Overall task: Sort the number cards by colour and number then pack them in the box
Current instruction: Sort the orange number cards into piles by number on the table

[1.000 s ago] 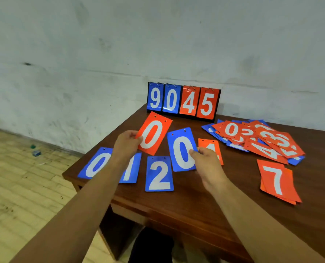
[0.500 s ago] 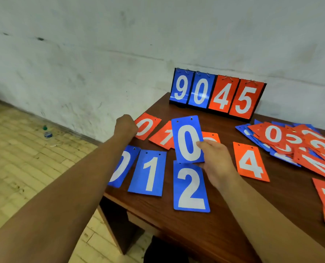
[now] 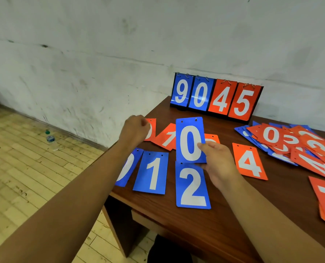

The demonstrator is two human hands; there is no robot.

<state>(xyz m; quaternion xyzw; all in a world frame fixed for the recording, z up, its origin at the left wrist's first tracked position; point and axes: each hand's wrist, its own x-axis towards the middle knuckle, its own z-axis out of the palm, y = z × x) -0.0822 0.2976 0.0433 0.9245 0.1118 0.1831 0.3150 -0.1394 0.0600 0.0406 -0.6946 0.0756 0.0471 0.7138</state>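
Scuffed whitewashed wall [image 3: 101, 54], pale brick-pattern floor [image 3: 25, 177], dark wooden table [image 3: 224, 215] against the wall.

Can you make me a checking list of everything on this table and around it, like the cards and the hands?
Surface: brown wooden table, against a white wall.
Job's things: blue cards 0, 1, 2 in a front row; orange cards behind; orange 4; mixed pile at right; no box seen.
Clutter: flip scoreboard reading 9045.
Grippers: right hand holds a blue 0 card; left hand fisted over the orange 0.
Cables: nothing seen.
Surroundings: plastic bottle on the floor.
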